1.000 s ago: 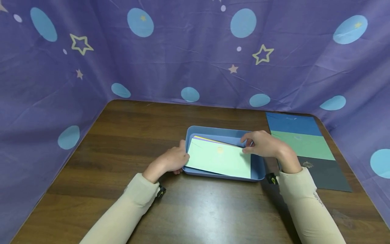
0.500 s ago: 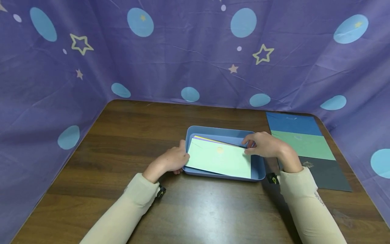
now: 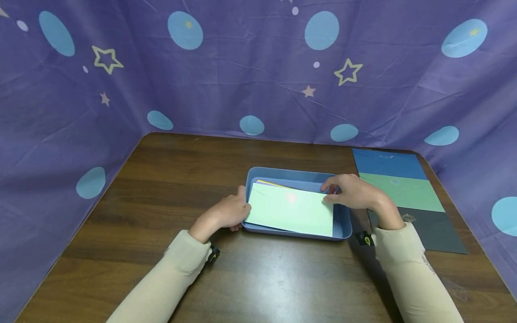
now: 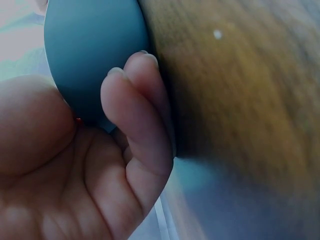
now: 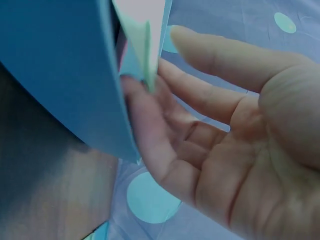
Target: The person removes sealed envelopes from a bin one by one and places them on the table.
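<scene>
A blue tray stands mid-table with a stack of paper envelopes in it. On top lies a pale green envelope with a round pinkish seal; yellow and purple edges show beneath its far side. My left hand grips the tray's left end, thumb at the rim and fingers curled against the outer wall, as the left wrist view also shows. At the envelope's right far corner, my right hand pinches with the thumb on the near side and fingers beyond the edge. In the right wrist view, its fingers reach behind the tray wall.
Right of the tray, flat on the wooden table, lie a blue envelope, a green envelope and a dark grey envelope in a column. A purple curtain with dots and stars surrounds the table's back and sides.
My right hand has shifted slightly right. The top green envelope has moved a little, covering more of the edges under it at the right. The left hand and tray stay put.
</scene>
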`<state>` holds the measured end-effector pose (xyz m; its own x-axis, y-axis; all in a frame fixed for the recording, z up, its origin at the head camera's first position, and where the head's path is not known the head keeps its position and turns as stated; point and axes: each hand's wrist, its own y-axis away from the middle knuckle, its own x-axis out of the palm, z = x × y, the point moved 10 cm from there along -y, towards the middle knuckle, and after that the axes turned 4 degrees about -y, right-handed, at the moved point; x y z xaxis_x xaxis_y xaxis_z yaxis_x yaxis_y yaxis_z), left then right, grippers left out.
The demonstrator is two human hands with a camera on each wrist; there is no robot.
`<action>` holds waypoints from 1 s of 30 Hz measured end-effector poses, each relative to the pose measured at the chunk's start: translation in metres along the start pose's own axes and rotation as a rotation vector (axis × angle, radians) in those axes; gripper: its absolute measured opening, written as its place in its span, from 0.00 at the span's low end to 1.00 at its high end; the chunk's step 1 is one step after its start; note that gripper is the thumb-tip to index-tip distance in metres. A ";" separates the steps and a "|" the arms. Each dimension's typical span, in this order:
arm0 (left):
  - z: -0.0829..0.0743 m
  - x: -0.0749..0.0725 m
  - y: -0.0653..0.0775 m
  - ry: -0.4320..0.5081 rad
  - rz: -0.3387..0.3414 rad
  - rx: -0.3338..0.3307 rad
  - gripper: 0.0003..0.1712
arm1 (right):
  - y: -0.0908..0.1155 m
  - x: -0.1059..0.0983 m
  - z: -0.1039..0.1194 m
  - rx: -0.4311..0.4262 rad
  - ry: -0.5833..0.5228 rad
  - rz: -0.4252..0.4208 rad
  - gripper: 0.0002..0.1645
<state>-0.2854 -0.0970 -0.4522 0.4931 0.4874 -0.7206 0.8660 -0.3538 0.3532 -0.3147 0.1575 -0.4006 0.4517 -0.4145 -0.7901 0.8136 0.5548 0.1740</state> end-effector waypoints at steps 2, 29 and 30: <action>0.000 0.000 0.000 -0.002 0.001 0.003 0.29 | 0.000 0.001 -0.003 0.010 -0.023 0.003 0.13; 0.001 0.000 0.000 0.017 0.003 -0.001 0.26 | 0.009 0.007 -0.016 -0.004 -0.493 0.178 0.09; 0.000 0.000 0.000 0.016 0.003 0.000 0.26 | 0.010 0.004 -0.016 -0.015 -0.494 0.168 0.09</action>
<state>-0.2857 -0.0970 -0.4528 0.4966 0.4992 -0.7100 0.8647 -0.3550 0.3552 -0.3107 0.1730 -0.4117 0.6975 -0.6077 -0.3798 0.7113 0.6516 0.2636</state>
